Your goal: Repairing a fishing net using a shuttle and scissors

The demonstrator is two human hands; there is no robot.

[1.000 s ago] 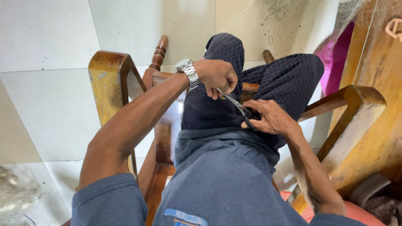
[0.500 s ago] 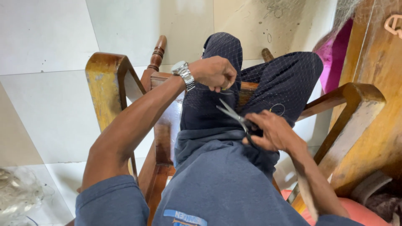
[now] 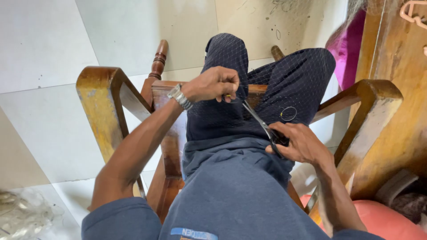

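Netting cut over lap.
Scissors [image 3: 262,126] were gripped by right hand [image 3: 300,144]; fine net [image 3: 231,95] was pinched in left hand [image 3: 215,84].

Scissors [image 3: 262,126] handles buried inside the right hand [image 3: 302,144]. Fine net [image 3: 267,75] strands over the lap barely traceable. Clear bundle [image 3: 22,215] near left cropped, blurred. Pink cushion [image 3: 387,220] cut off near right.

left grip [image 3: 216,83] fisted, right grip [image 3: 299,143] clenched
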